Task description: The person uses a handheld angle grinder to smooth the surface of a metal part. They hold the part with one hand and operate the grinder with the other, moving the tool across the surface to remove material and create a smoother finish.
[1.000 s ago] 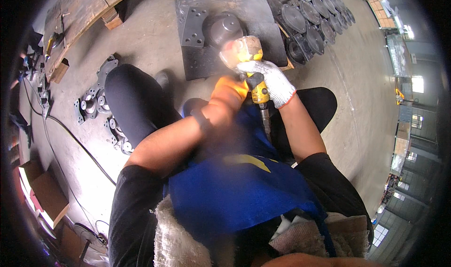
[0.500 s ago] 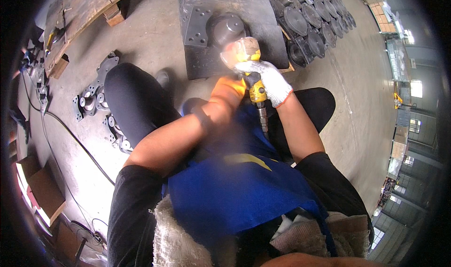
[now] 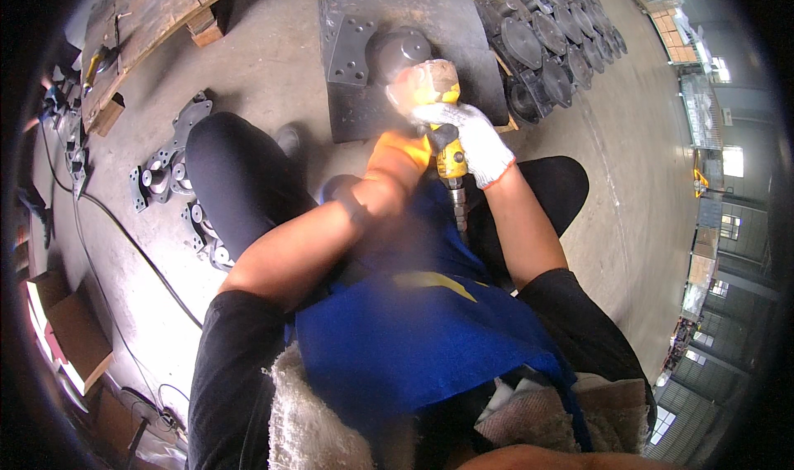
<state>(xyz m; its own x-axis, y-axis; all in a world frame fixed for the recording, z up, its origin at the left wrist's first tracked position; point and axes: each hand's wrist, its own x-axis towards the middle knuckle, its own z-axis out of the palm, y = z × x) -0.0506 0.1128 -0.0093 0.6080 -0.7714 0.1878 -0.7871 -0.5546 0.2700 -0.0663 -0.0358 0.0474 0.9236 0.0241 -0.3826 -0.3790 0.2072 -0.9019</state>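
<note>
I sit on a concrete floor holding a yellow air-powered grinder (image 3: pixel 451 160) with both hands. My right hand (image 3: pixel 475 139), in a white knit glove, grips its body. My left hand (image 3: pixel 399 151), in an orange glove, wraps the tool's front, blurred by motion. The grinder's worn round head (image 3: pixel 423 81) rests on a dark cast metal part with a domed centre (image 3: pixel 401 50), which lies on a dark steel plate (image 3: pixel 463 31) in front of me. A hose fitting (image 3: pixel 457 209) runs from the tool down toward my blue apron.
A row of several dark cast parts (image 3: pixel 550 44) lies at the upper right. More castings (image 3: pixel 161 176) sit on the floor at my left, by a black cable (image 3: pixel 116 230). A wooden pallet (image 3: pixel 157 15) is at upper left, cardboard boxes (image 3: pixel 70 338) at lower left.
Both hands and the grinder stay on the domed casting, shifting only slightly; the left hand stays blurred with vibration.
</note>
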